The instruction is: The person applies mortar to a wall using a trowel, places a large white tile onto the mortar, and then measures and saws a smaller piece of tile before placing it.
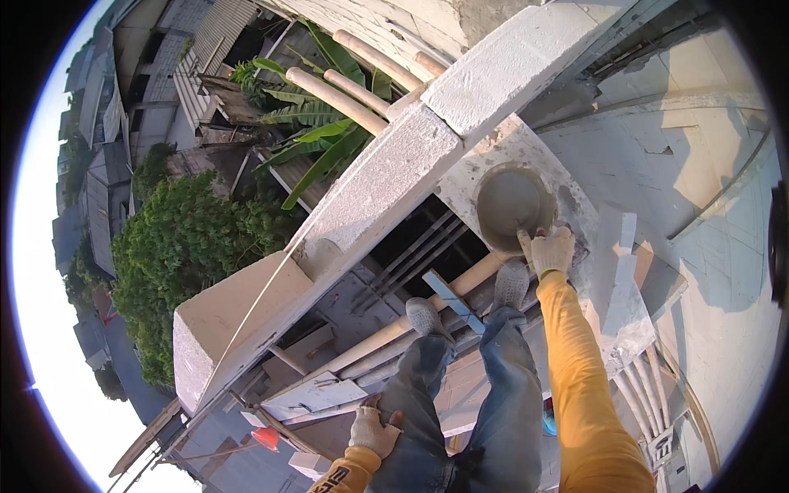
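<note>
A round bucket (pixel 485 215) of wet grey mortar (pixel 511 200) stands on a pale, mortar-stained board. My right hand (pixel 551 249), in a light knit glove, is at the near rim, its fingers bent over the edge. My left hand (pixel 376 430), gloved with bare fingertips, rests beside my left thigh with its fingers partly spread and nothing visible in it. Beyond my feet runs a wall of white lightweight blocks (pixel 390 168), with a string (pixel 255 322) stretched along its left part. Between my shoes lies a bluish flat bar (pixel 454 301).
My shoes stand on wooden poles (pixel 382 335) over an open drop with dark gaps. More poles (pixel 337 100) stick out past the wall. Trees (pixel 193 234) and roofs lie far below at left. A pale wall surface (pixel 723 271) rises at right. An orange object (pixel 266 438) sits lower left.
</note>
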A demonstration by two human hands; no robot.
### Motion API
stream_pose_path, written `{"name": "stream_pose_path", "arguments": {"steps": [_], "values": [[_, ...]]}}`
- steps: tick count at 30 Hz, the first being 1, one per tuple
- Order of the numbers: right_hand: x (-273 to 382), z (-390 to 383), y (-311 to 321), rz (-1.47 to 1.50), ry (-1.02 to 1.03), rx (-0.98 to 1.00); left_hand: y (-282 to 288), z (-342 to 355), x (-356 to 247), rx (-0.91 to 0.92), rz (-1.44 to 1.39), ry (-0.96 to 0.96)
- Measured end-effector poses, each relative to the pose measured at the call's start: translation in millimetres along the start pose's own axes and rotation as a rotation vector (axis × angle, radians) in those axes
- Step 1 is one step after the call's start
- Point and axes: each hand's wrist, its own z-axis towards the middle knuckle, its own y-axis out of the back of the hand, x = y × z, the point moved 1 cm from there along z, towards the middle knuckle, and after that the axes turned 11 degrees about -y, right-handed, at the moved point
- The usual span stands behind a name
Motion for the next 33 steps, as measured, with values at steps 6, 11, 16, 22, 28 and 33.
{"name": "stream_pose_path", "arguments": {"steps": [6,11,16,22,28,33], "values": [[9.4,-72.7,-27.1,-0.293,0.648,0.234,-3.4,0.9,7.3,0.054,0.073,-0.036],[4.6,-78.1,-44.3,-0.506,0.512,0.546,-23.6,13.6,8.7,0.038,0.169,-0.167],[21.6,-57.3,4.9,-0.522,0.159,0.319,-28.5,15.9,8.7,0.07,0.134,-0.125],[-13.7,-20.3,-25.4,-0.384,0.006,0.438,-20.8,19.8,3.4,0.165,0.122,-0.107],[1.9,-28.3,-5.0,-0.39,-0.015,0.36,-24.4,17.7,7.5,0.21,0.129,-0.1],[46.5,-47.9,45.6,-0.463,-0.006,0.242,-35.2,13.4,11.7,0.142,0.125,-0.116]]}}
